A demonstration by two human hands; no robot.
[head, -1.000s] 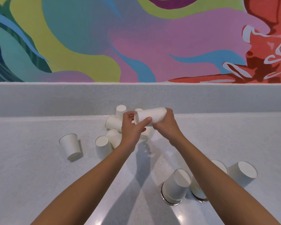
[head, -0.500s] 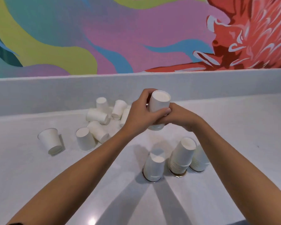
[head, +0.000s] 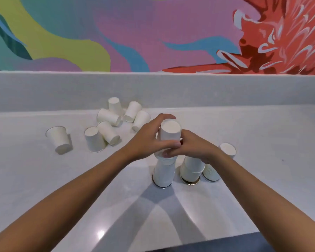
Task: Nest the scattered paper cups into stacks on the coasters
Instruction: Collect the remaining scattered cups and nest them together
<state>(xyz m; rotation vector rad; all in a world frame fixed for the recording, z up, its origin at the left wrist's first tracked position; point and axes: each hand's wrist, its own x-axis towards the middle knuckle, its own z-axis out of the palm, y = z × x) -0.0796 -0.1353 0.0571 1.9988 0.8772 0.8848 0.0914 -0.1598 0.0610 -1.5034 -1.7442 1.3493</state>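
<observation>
Cups, plain white paper, on pale counter [head: 44,179]. L hand [head: 149,140] wrapped round small nested bundle [head: 170,131]: thumb across near side, fingers curled over far side. Bundle is base-up. R hand [head: 193,148] pinches bundle's lower rims, fingers curled in from the right. Both hands closed on same bundle.

Bundle sits directly over left stack [head: 163,174], rims at stack's top. Cannot tell if seated or only touching. Left stack is inverted on left coaster [head: 161,187], round w/ metallic edge. Middle stack [head: 191,170] just beside it to the right, also inverted, on middle coaster [head: 190,182]. Third stack [head: 210,172] just right of that, partly hidden by my R forearm; layered rims show at its base. Single cup [head: 228,150], base-up, behind R wrist.

Loose cluster [head: 116,117] lies left of hands near back ledge, most cups on their sides. Base-up cup [head: 94,140] at cluster's near edge. Lone cup [head: 59,140] stands apart, further left, mouth up.

Mural [head: 116,33] on wall behind: abstract swirls in green, teal, pink, and red w/ white strokes.
</observation>
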